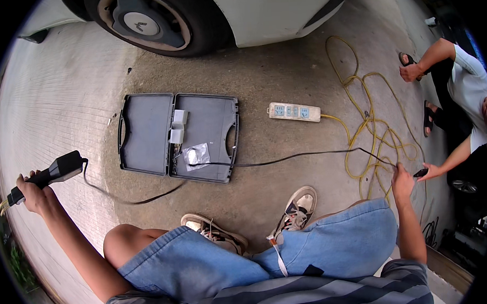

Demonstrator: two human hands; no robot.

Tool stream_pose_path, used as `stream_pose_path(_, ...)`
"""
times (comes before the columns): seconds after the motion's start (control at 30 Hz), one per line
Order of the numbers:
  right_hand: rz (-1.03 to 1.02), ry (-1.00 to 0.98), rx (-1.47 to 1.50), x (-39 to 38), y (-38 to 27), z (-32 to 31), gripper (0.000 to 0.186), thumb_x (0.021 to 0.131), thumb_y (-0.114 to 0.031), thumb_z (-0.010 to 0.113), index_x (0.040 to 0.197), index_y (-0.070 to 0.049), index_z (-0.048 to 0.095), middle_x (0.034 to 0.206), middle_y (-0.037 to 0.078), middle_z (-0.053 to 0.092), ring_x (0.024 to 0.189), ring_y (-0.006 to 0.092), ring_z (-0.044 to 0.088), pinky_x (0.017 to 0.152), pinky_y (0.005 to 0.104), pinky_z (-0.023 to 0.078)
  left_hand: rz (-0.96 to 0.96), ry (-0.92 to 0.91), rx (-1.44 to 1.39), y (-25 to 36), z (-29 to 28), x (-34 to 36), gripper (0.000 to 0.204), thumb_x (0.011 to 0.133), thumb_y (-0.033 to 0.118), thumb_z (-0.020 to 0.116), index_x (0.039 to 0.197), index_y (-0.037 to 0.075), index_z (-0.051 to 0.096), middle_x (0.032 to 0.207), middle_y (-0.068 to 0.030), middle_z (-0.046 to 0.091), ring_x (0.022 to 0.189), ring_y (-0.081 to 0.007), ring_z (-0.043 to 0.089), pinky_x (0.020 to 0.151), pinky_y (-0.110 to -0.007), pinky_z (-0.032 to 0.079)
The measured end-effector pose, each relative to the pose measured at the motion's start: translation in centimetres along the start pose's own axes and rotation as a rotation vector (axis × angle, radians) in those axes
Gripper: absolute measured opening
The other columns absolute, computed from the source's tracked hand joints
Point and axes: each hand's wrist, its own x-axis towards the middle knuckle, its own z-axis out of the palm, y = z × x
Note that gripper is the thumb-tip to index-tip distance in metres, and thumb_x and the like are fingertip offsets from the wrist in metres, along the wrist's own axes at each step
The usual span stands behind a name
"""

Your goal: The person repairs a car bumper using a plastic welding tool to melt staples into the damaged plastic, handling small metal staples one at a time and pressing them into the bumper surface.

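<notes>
My left hand (36,196) grips a black handheld tool (62,167) at the far left, with light yellowish tips at its lower end and a black cord (136,202) looping from its upper end. My right hand (403,185) is closed on the black cord at the right, beside another person's hand. Between my hands lies an open grey plastic case (148,124) holding small white boxes (177,135) and a clear bag (196,154). To its right sits a white power strip (294,112) on a yellow cable (335,116).
A car wheel (140,25) and pale body panel stand ahead. Yellow cable coils lie on the concrete (59,95) to the right. Another person (466,85) is at the right, their lower hand (433,170) holding a small black object. My sneakers (299,212) rest below the case.
</notes>
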Motion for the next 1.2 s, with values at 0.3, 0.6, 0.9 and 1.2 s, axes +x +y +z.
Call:
stream_pose_path(0.3,0.236,0.677,1.433,3.5,3.0,4.5,0.013,0.097,-0.01,0.054,0.106,-0.001,0.05,0.093,0.01,0.063,0.094,0.018,0.064,0.073,0.0284,0.052,-0.625,-0.521,-0.067,-4.2,6.1,-8.8,0.016,0.091,0.017,0.057,0.084,0.007,0.046,0.074,-0.0062,0.049,0.066,-0.018,0.049,0.065,-0.032,0.048)
stream_pose_path(0.6,-0.752,-0.249,0.861,14.0,-25.4,-5.5,0.026,0.092,-0.02,0.055,0.105,0.001,0.063,0.086,0.021,0.065,0.081,0.0293,0.064,0.075,0.0371,0.049,-0.846,-0.721,0.02,1.9,11.4,-27.6,0.017,0.088,0.012,0.059,0.088,0.009,0.042,0.074,0.0001,0.047,0.06,-0.0087,0.048,0.053,-0.024,0.045)
stream_pose_path(0.9,-0.87,-0.134,0.372,13.5,-33.0,-2.9,0.022,0.09,-0.019,0.058,0.1,-0.003,0.068,0.1,0.018,0.064,0.092,0.0376,0.063,0.083,0.0475,0.051,-0.905,-0.791,0.12,3.2,10.6,-30.4,0.019,0.09,0.016,0.06,0.092,0.011,0.042,0.079,0.0008,0.049,0.059,-0.0051,0.048,0.05,-0.022,0.045)
stream_pose_path(1.2,-0.887,-0.013,0.505,13.2,-32.8,0.1,0.021,0.091,-0.018,0.057,0.106,-0.005,0.063,0.104,0.013,0.06,0.093,0.0372,0.061,0.081,0.0473,0.05,-0.876,-0.755,0.135,1.9,10.9,-28.7,0.017,0.089,0.016,0.059,0.089,0.01,0.043,0.077,0.0003,0.049,0.059,-0.0065,0.048,0.051,-0.024,0.046)
